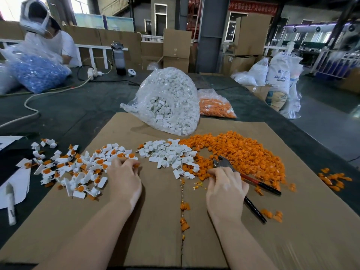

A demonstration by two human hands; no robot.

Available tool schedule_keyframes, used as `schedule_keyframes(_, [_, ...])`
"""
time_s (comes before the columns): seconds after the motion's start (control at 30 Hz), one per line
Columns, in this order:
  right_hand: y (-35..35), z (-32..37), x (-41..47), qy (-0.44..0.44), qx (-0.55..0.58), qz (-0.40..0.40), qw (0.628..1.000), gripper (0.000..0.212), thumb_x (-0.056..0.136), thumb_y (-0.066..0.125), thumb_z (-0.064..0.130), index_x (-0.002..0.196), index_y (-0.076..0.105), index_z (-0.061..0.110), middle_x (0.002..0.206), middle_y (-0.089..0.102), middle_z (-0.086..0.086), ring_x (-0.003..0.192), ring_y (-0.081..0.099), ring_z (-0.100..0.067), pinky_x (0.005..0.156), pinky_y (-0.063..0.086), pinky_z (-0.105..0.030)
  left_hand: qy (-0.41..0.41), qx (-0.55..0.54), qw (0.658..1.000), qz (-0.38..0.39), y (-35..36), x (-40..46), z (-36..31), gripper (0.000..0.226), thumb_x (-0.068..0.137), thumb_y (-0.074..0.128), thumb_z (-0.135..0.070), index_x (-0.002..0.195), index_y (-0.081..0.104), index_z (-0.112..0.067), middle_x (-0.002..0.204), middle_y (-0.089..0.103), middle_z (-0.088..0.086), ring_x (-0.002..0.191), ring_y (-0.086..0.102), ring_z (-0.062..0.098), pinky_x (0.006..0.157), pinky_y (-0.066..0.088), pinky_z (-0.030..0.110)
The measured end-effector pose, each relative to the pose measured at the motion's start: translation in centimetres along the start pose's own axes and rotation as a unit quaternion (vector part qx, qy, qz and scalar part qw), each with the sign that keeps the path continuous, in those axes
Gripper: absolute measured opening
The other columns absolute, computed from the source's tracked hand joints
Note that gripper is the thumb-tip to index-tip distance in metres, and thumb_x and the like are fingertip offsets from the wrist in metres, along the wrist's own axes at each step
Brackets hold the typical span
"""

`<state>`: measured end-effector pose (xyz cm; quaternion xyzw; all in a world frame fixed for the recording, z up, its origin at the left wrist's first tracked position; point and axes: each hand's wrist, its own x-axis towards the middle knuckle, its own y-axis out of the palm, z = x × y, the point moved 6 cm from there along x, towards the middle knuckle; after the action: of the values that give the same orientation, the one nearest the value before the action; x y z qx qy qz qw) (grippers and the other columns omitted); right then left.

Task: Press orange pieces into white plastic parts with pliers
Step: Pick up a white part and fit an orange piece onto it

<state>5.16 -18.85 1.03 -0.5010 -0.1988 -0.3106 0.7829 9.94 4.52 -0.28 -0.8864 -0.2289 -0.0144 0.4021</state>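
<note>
Pliers [245, 178]: one | bags: two | left hand [124, 179] fingers pinching orange piece [137, 165] | right hand [226, 189] fingers curled, contents unclear

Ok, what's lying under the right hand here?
The pliers lie under the right hand: the metal head pokes out past the fingers, and two dark handles stick out on the right. The middle of the tool is covered, so whether the hand grips it cannot be told.
</note>
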Motion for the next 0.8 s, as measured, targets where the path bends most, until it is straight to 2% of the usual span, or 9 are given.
schedule_keyframes(0.17, [0.0,0.3,0.0,-0.014,-0.045,-0.019,0.999,0.028,0.059,0.078,-0.012,0.078,0.072,0.008,0.08,0.067,-0.009,0.073,0.061,-0.032,0.07,0.045,-0.044,-0.026,0.06,0.997,-0.036,-0.9,-0.1,0.1,0.038,0.092,0.052,-0.005,0.126,0.055,-0.021,0.132,0.039,0.01,0.125,0.026,0.029,0.103,0.028,0.042])
schedule_keyframes(0.23, [0.0,0.4,0.1,-0.013,-0.059,-0.026,0.998,0.031,0.056,0.076,-0.015,0.077,0.072,0.007,0.079,0.066,-0.01,0.072,0.061,-0.032,0.069,0.045,-0.044,0.015,0.053,0.997,-0.049,-0.9,-0.4,-0.6,0.036,0.09,0.054,-0.007,0.122,0.057,-0.024,0.127,0.042,0.007,0.124,0.027,0.026,0.103,0.027,0.042])
schedule_keyframes(0.3, [0.2,0.4,0.1,-0.016,-0.07,-0.026,0.997,0.031,0.055,0.076,-0.016,0.075,0.071,0.007,0.079,0.065,-0.011,0.071,0.06,-0.033,0.069,0.044,-0.045,0.083,0.015,0.996,-0.028,-0.2,-0.9,-2.0,0.03,0.089,0.056,-0.006,0.113,0.062,-0.022,0.117,0.046,-0.001,0.121,0.032,0.021,0.1,0.026,0.029])
schedule_keyframes(0.37, [0.3,0.5,0.1,-0.028,-0.079,-0.021,0.996,0.03,0.054,0.08,-0.011,0.075,0.071,0.009,0.078,0.065,-0.01,0.07,0.06,-0.032,0.067,0.044,-0.044,0.128,-0.015,0.991,0.019,1.1,-1.6,-3.4,0.025,0.09,0.055,-0.007,0.109,0.063,-0.022,0.112,0.048,-0.005,0.117,0.036,0.016,0.09,0.023,0.017])
schedule_keyframes(0.5, [0.8,0.7,0.2,-0.052,-0.095,0.001,0.994,0.025,0.059,0.087,0.017,0.08,0.073,0.014,0.082,0.066,-0.007,0.072,0.06,-0.03,0.067,0.044,-0.043,0.156,-0.007,0.982,0.107,4.3,-2.7,-5.6,0.032,0.095,0.05,-0.023,0.127,0.055,-0.023,0.12,0.05,-0.003,0.117,0.039,0.016,0.097,0.03,0.024])
schedule_keyframes(0.57, [1.0,0.7,0.2,-0.055,-0.106,0.01,0.993,0.027,0.059,0.088,0.023,0.079,0.073,0.015,0.08,0.066,-0.006,0.071,0.06,-0.029,0.066,0.044,-0.043,0.16,0.028,0.981,0.109,5.2,-3.0,-5.8,0.035,0.097,0.045,-0.032,0.13,0.051,-0.025,0.12,0.051,-0.002,0.115,0.041,0.017,0.096,0.033,0.028])
schedule_keyframes(0.63, [1.0,0.8,0.3,-0.053,-0.102,0.01,0.993,0.026,0.057,0.089,0.022,0.075,0.071,0.015,0.075,0.065,-0.004,0.067,0.059,-0.027,0.065,0.043,-0.042,0.164,0.056,0.981,0.091,5.4,-3.2,-5.8,0.033,0.096,0.043,-0.038,0.128,0.051,-0.03,0.119,0.051,-0.003,0.114,0.043,0.017,0.093,0.034,0.029])
schedule_keyframes(0.8, [1.0,0.9,0.2,-0.063,-0.1,0.03,0.992,0.025,0.055,0.089,0.011,0.065,0.067,0.014,0.065,0.061,-0.002,0.064,0.058,-0.026,0.063,0.046,-0.04,0.183,0.034,0.979,0.079,5.4,-3.6,-5.5,0.022,0.091,0.053,-0.04,0.112,0.057,-0.035,0.11,0.052,-0.008,0.108,0.044,0.014,0.082,0.03,0.025])
